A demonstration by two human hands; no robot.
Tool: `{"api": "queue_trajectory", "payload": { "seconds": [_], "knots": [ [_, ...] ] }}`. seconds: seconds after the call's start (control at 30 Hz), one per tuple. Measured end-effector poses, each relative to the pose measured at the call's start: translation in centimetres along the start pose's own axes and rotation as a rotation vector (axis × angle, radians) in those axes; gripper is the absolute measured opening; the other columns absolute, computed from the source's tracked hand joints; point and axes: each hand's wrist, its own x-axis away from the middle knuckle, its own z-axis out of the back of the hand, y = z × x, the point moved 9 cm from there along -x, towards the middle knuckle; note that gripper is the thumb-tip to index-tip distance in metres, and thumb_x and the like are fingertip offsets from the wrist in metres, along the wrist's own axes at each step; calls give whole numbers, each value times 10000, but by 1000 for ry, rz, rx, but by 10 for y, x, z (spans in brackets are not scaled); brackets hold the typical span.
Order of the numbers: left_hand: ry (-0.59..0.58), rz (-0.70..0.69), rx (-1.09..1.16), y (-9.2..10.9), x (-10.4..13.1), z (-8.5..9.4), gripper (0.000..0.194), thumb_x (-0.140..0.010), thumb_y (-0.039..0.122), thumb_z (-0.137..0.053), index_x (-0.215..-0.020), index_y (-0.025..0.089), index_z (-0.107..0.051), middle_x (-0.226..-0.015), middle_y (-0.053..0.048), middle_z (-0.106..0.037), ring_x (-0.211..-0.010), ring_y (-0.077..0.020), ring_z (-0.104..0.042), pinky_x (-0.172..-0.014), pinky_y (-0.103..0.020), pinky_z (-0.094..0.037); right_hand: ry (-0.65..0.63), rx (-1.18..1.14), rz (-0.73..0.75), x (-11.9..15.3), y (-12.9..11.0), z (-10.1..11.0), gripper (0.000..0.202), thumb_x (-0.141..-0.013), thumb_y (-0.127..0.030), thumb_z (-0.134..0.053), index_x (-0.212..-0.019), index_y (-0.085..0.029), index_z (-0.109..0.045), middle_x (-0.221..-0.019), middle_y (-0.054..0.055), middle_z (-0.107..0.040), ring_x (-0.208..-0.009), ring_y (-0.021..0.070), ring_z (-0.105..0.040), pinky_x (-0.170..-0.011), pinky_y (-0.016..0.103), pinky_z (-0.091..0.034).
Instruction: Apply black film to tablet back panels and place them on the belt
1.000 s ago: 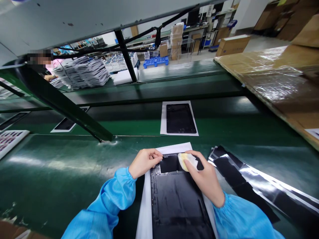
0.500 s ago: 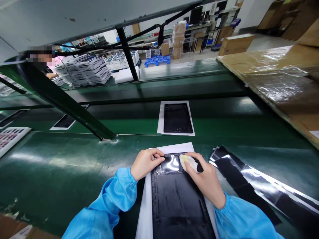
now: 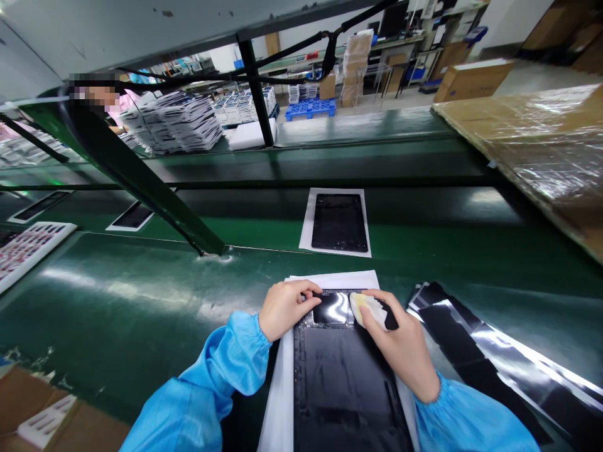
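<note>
A black tablet-like panel (image 3: 346, 383) lies on white sheets (image 3: 277, 402) at the front middle. Near its top edge is a shiny rectangular piece (image 3: 332, 308). My left hand (image 3: 288, 309) pinches at the left end of that piece; whatever is between the fingertips is too small to make out. In my right hand (image 3: 400, 342) is a wadded whitish-yellow cloth (image 3: 370, 311), touching the panel by the shiny piece's right end. Black and clear film strips (image 3: 471, 351) lie to the right of the panel.
Beyond the hands, another black panel (image 3: 340, 222) rests on white paper on the green belt. A slanted green post (image 3: 155, 188) stands at the left, near a white tray (image 3: 35, 251). Wrapped cardboard (image 3: 532, 132) is at the right. A person in pink is at the far left.
The whole view has shifted slightly, with hands and panel appearing a little further right. Both hands keep nearly the same places on the panel.
</note>
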Motion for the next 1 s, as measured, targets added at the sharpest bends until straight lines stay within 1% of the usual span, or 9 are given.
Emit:
{"api": "queue_trajectory", "payload": {
  "seconds": [0.23,0.43,0.6,0.73,0.93,1.0],
  "knots": [
    [38,-33,-55,3,3,0,179,-788,144,-734,-924,260,-725,-755,75,-674,-597,-83,-581,-618,-187,-426,-3,11,-13,0,1,0,223,-858,-403,-544,-967,-223,-616,-884,7,-688,-638,186,-648,-603,247,-518],
    [68,-77,-80,6,6,1,187,-799,136,-726,-943,257,-719,-750,68,-674,-600,-89,-580,-612,-194,-422,-6,20,-24,0,3,-1,245,-856,-417,-533,-973,-219,-617,-915,23,-689,-727,213,-664,-655,264,-530],
    [75,-92,-82,8,7,0,192,-794,124,-732,-936,251,-713,-767,70,-676,-597,-88,-575,-607,-197,-417,-2,19,-16,0,3,0,227,-857,-409,-542,-972,-227,-616,-892,10,-685,-677,199,-655,-679,262,-535],
    [76,-107,-79,9,7,0,206,-790,117,-738,-943,251,-708,-771,71,-673,-594,-86,-572,-605,-199,-412,-2,25,-17,1,3,0,223,-860,-405,-542,-973,-228,-614,-887,7,-683,-644,190,-646,-647,254,-532],
    [64,-101,-83,8,8,0,194,-804,133,-721,-954,254,-707,-780,68,-676,-595,-86,-572,-607,-199,-418,11,14,25,1,1,1,197,-871,-375,-546,-984,-227,-609,-909,0,-683,-721,184,-662,-664,229,-522],
    [61,-96,-90,8,8,0,185,-807,142,-711,-954,255,-709,-780,63,-678,-599,-88,-575,-612,-198,-426,4,11,15,1,1,0,200,-870,-382,-548,-980,-227,-609,-899,1,-684,-706,185,-661,-643,230,-522]
  ]
}}
